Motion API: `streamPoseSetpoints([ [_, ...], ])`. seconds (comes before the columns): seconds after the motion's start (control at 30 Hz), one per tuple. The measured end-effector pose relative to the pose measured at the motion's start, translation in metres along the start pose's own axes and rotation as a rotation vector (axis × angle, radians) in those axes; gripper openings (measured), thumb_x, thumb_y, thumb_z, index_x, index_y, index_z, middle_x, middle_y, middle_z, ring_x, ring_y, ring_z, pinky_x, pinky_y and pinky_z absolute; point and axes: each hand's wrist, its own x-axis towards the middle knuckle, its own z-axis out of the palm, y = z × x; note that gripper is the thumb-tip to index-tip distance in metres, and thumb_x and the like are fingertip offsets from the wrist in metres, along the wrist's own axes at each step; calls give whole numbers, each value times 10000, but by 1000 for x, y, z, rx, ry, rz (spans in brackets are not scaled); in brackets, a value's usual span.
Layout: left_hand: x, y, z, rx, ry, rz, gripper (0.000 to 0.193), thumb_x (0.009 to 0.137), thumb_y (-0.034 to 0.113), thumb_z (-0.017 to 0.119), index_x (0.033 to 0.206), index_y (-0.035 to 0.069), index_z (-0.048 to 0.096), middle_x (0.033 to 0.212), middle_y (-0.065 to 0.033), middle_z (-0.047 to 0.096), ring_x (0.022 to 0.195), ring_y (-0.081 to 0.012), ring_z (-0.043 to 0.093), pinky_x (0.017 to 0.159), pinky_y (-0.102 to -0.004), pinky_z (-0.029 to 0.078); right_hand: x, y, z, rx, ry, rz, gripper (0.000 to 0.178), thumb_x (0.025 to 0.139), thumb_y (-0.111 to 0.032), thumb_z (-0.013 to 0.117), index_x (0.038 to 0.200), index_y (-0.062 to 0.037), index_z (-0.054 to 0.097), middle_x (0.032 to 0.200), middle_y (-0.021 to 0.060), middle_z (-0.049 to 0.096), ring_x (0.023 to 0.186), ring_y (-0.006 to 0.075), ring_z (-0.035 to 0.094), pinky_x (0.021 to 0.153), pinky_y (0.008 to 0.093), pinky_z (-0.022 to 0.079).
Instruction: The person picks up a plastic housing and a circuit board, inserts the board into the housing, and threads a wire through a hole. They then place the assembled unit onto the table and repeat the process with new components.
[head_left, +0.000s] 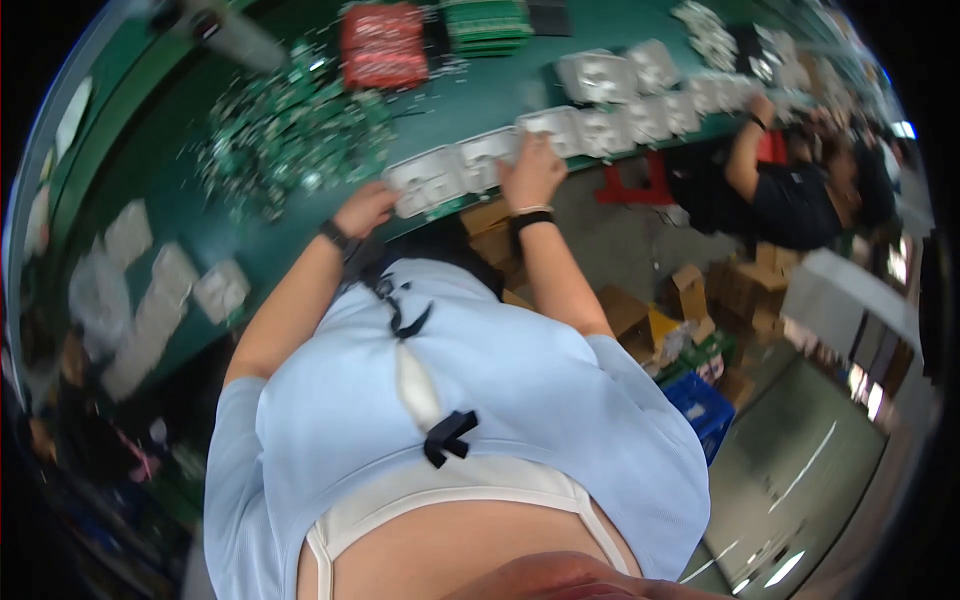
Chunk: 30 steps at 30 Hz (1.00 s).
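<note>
A row of shallow white plastic trays with moulded insides runs along the near edge of the green table (470, 105). My left hand (368, 208) has its fingers closed at the left end of the nearest white tray (425, 180). My right hand (533, 172) bends over the near side of the second white tray (484, 160), thumb and fingers closing on its right end, beside a third tray (556, 130). Small green pieces (447, 208) show beneath the nearest tray's front edge. Motion blur softens the fingertips and what lies in the trays.
Left of the row spreads a heap of small green circuit boards (295, 145). Behind it stand a red stack (384, 45) and green board stacks (487, 25). A co-worker (800, 190) reaches to the row's far right. Cardboard boxes (690, 292) and a blue crate (700, 410) sit lower right.
</note>
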Motion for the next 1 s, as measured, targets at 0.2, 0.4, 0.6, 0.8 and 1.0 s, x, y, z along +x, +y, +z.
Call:
streamPoseSetpoints([
  [0.2, -44, -15, -49, 109, 187, 114, 518, 966, 362, 713, 1382, 89, 568, 1205, -56, 683, 1066, -167, 651, 903, -305, 517, -19, 17, -16, 212, 108, -24, 711, 826, -331, 788, 1434, -98, 503, 1501, 231, 464, 1379, 423, 456, 1036, 609, 375],
  [0.4, -146, -69, -134, 316, 705, 293, 359, 917, 271, 770, 1179, 46, 671, 1048, -84, 723, 933, -212, 696, 830, -325, 550, -47, -22, -35, 403, 113, -133, 570, 852, -230, 773, 1353, -59, 560, 1392, 208, 525, 1206, 377, 559, 981, 496, 451],
  [0.6, -209, -159, -252, 961, 1539, 178, 424, 848, 289, 777, 1149, 9, 673, 1001, -184, 727, 962, -348, 705, 882, -424, 554, -73, -94, -39, 804, -360, -226, 323, 889, -123, 750, 1183, -23, 662, 1065, 118, 683, 786, 239, 631, 732, 361, 537],
  [0.8, -215, -197, -312, 424, 1198, 162, 389, 837, 207, 743, 1149, -12, 667, 1032, -207, 734, 996, -367, 712, 887, -449, 560, -103, -218, -27, 849, -677, -358, 303, 914, -216, 761, 1133, -17, 696, 905, 114, 740, 750, 231, 688, 698, 347, 545],
  [1.0, -204, -168, -287, 454, 857, 275, 390, 850, 112, 773, 1202, -8, 657, 1032, -143, 745, 869, -229, 736, 798, -336, 587, -124, -316, 11, 725, -991, -390, 370, 978, -309, 704, 1143, 21, 685, 855, 90, 730, 667, 149, 668, 628, 298, 534],
])
